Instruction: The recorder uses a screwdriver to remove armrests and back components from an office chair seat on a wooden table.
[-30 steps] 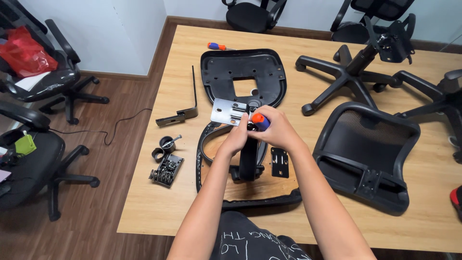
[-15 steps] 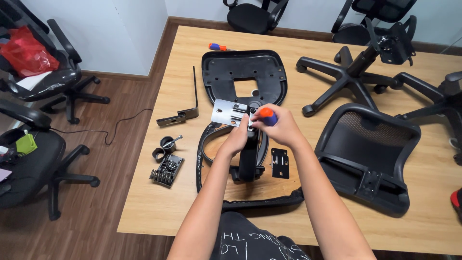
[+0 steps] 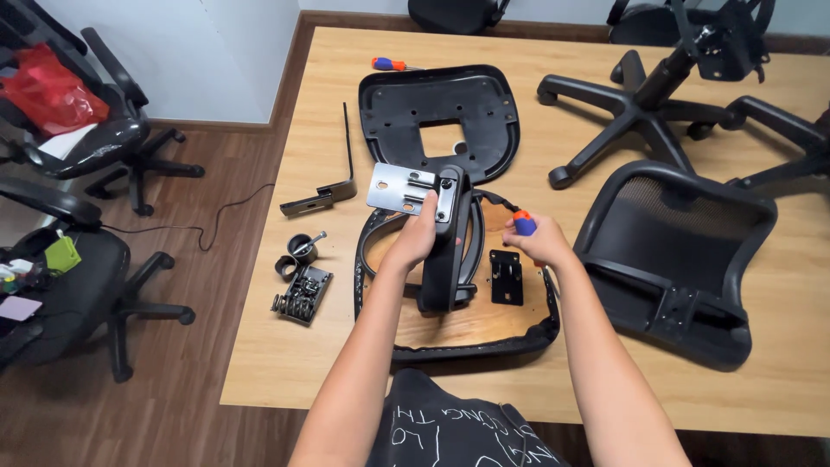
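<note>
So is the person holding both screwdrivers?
No, the right hand grips one screwdriver, while the other screwdriver lies untouched at the table's far end.

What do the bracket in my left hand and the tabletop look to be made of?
The bracket in the left hand looks like bare metal: silvery, reflective, flat, with punched holes. The black upright part it joins looks like moulded plastic, matte. The tabletop shows pale wood grain, possibly laminate.

On the light wooden desk, the left hand grips a black curved plastic chair bracket with a silver metal plate near the front edge, while the right hand just beside it holds an orange-and-blue-handled screwdriver.
</note>
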